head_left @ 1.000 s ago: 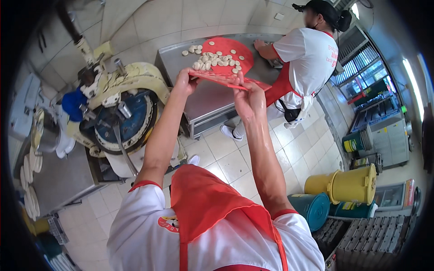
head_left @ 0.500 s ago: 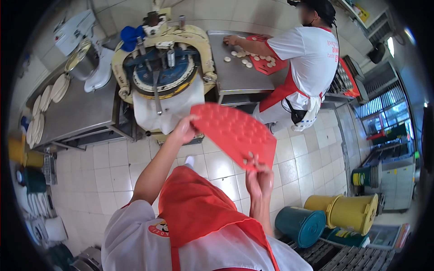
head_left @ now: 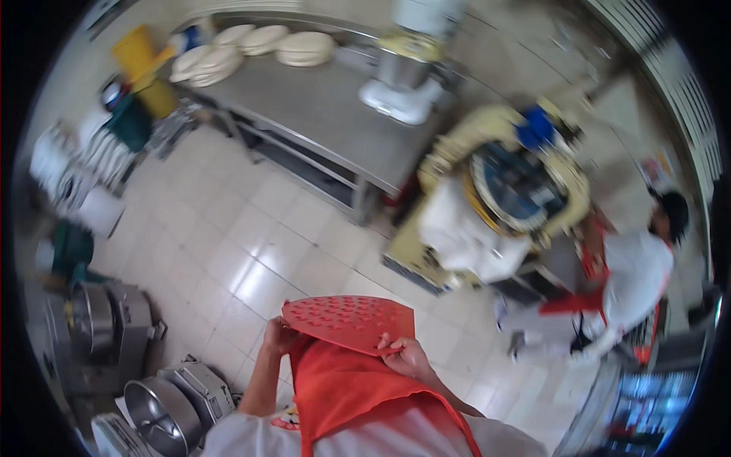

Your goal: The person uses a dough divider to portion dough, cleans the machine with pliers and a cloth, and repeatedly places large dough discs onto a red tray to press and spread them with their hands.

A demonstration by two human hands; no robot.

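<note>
Both hands carry a flat red dimpled tray (head_left: 354, 316) in front of my red apron, one at each side. My left hand (head_left: 281, 335) grips its left edge, with the fingers partly hidden behind the rim. At the right near corner my right hand (head_left: 407, 358) is closed on the tray, its fingers curled over the edge. Rows of round shallow hollows cover the tray's upper face. No dough pieces show on it.
A steel table (head_left: 327, 114) holds stacks of pale discs (head_left: 304, 49) and a stand mixer (head_left: 403, 76). Right of it stands a cream-coloured machine (head_left: 502, 198). A co-worker (head_left: 636, 274) is at the far right. Steel mixing bowls (head_left: 160, 415) stand near left.
My view has swung left, so the machine and co-worker now appear farther right. The tray has come closer to my body, still in both hands.
</note>
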